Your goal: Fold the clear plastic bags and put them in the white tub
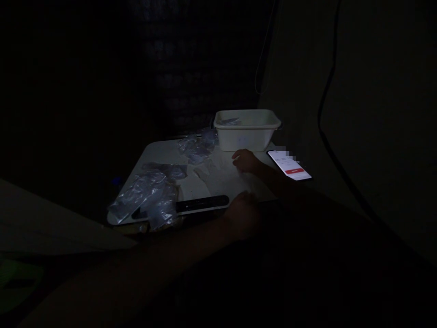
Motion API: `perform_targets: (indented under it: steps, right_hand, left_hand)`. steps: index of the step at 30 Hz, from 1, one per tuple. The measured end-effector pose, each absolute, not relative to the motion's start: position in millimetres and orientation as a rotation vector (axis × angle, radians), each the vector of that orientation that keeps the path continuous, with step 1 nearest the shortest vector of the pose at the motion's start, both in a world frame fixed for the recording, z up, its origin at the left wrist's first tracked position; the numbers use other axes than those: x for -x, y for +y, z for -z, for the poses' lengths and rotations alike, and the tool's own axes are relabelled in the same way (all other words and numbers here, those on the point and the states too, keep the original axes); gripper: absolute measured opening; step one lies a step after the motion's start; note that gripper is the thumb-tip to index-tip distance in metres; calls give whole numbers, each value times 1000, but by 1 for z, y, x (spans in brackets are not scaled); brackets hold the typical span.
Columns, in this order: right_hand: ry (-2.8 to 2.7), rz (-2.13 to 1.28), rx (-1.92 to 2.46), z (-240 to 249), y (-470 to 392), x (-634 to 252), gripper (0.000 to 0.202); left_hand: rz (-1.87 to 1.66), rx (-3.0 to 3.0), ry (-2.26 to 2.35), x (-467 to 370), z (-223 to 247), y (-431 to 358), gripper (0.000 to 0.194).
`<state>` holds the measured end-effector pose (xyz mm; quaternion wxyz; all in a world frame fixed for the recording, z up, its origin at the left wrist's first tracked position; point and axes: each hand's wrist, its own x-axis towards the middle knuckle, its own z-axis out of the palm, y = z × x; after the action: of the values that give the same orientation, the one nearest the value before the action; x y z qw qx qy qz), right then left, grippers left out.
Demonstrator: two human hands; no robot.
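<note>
The white tub [246, 139] stands just beyond the right hand [245, 161], near its knuckles; a faint bluish mark on its front wall cannot be read. Some thin, pale plastic pieces [228, 121] lie inside, on the tub's left side. The right hand is low over the white tabletop [191, 189], back upward, fingers bent and pointing left, with a small gap showing between the fingertips; whether it pinches anything I cannot tell. A filmy clear sheet [205, 176] lies to its left and a little nearer the body. The left hand [241, 215] is nearer the body than the right, well apart from it, at the table's front edge; it is blurred and dark and looks curled, but its grip cannot be made out. Its forearm reaches in from the lower left, the right one from the lower right.

Just left of the left hand, a black strip [203, 203] along the front edge carries tiny pale marks too small to read. Farther left, clear plastic bags [150, 193] spill over the table corner; more crumpled plastic [196, 149] sits left of the right hand, beside the tub. Right of the right hand, a lit phone [287, 163] shows faint digits, seemingly 00:36, partly pixelated, above a red button with illegible lettering.
</note>
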<state>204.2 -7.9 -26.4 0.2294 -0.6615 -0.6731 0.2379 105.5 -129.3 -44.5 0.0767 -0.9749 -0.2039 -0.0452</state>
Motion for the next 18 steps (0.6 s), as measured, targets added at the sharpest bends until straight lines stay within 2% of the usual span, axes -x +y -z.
perform_targets:
  steps: [3,5,8,11,14,18]
  right_hand:
    - [-1950,-656,1762,29,-8,-197,21]
    - [-1927,-728,1720,31,-9,-193,17]
    - [-1829,-916,1658,32,-10,-190,18]
    - [-1754,-934,1648,32,-10,-197,20]
    - [-1789,-687,1714,33,-11,-214,22]
    - [-2008,-39,1729,40,-21,-237,29]
  left_hand:
    - [88,3003,-468,-104,40,-135,20]
    - [141,3023,-527,-102,32,-134,25]
    - [222,2958,-844,-96,18,-120,37]
    - [249,2792,-1169,-84,14,-93,38]
    - [202,2847,-1002,-71,23,-72,39]
    - [-31,2872,-1000,-61,43,-64,49]
